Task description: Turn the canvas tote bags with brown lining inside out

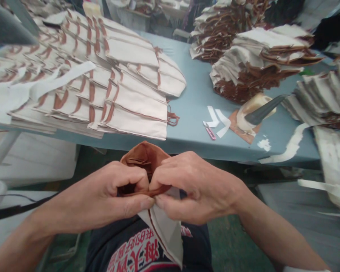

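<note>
Both hands hold one sewn piece (168,230), brown suede-like on one side and cream on the other, over my lap. My left hand (119,192) pinches its brown edge between thumb and bent fingers. Right beside it, my right hand (192,189) pinches the same edge, the two thumbs almost touching. The brown part (146,151) stands up behind the fingers and forms an open hollow. A cream panel with a dark seam hangs down toward my apron (136,249). The spot between the fingertips is partly hidden.
On the blue table (184,113) lie rows of cream-and-brown pieces (136,117) at left and stacked bundles (240,71) at right. Between them are white strips (223,122), a pink-handled small cutter (210,132) and a glue-smeared pot with a dark handle (251,113).
</note>
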`<state>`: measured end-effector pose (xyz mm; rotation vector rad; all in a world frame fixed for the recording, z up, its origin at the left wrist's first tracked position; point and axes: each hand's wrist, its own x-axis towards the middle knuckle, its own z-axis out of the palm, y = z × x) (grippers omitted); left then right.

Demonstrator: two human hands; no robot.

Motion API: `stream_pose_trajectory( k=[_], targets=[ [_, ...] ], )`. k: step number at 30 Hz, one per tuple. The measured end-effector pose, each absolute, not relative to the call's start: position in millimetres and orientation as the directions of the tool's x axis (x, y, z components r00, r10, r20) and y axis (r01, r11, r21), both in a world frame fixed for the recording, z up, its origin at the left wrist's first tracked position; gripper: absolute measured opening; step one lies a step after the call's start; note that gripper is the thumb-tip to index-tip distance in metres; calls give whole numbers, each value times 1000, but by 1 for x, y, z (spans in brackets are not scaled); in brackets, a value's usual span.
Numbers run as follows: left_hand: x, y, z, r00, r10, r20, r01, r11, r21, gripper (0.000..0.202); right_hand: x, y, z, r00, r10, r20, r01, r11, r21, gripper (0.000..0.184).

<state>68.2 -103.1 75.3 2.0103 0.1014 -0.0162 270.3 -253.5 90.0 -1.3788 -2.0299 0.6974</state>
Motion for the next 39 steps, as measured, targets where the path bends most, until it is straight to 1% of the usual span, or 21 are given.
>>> stream_pose_trajectory(
  k=[2,4,6,7,8,11,15,17,19,21,23,26,28,31,33,35,37,39],
  targets=[
    [68,-106,77,998,51,-41,60,-465,883,31,268,-258,97,-316,938,143,647,324,-690,10],
    [66,-112,78,995,88,46,16,-595,803,29,267,-258,98,-309,939,148,676,327,-661,13],
    [64,-120,78,977,127,172,-28,-722,691,29,267,-256,95,-290,935,206,683,353,-640,23],
    [64,-124,77,966,135,220,-43,-757,652,29,267,-255,92,-286,926,247,671,378,-638,28],
    [63,-128,75,960,139,244,-51,-770,636,29,267,-253,87,-283,915,288,657,404,-637,32],
    [63,-140,68,938,167,305,-88,-735,672,29,266,-249,72,-266,870,416,627,484,-610,40],
    [66,-156,62,862,225,453,-192,-683,704,31,257,-241,50,-240,756,609,606,607,-515,48],
    [69,-165,61,834,280,475,-206,-640,740,32,251,-237,38,-202,694,691,574,655,-491,53],
    [74,-173,59,805,341,485,-206,-605,769,32,246,-236,26,-153,671,725,541,671,-507,56],
    [77,-180,56,780,374,502,-219,-588,778,31,244,-237,17,-141,700,700,533,649,-542,57],
    [78,-186,51,773,374,512,-235,-581,780,32,245,-242,12,-161,739,655,545,620,-565,60],
    [73,-195,45,813,338,475,-229,-563,794,34,251,-250,13,-197,775,600,533,599,-598,63],
    [65,-200,42,831,315,459,-237,-544,805,34,258,-252,16,-202,803,560,505,576,-643,65],
    [53,-197,42,839,281,466,-263,-541,799,34,273,-248,15,-157,877,455,501,467,-728,73],
    [46,-189,45,850,240,469,-253,-595,763,34,283,-243,10,-110,911,397,524,393,-756,78],
    [43,-179,49,866,199,459,-201,-702,683,34,291,-240,4,-69,922,380,540,355,-764,79],
    [42,-173,53,859,167,483,-179,-787,590,35,294,-238,1,-42,924,381,546,340,-766,78],
    [44,-173,54,851,131,509,-196,-819,539,37,293,-238,0,-48,920,390,539,352,-765,78]
  ],
)
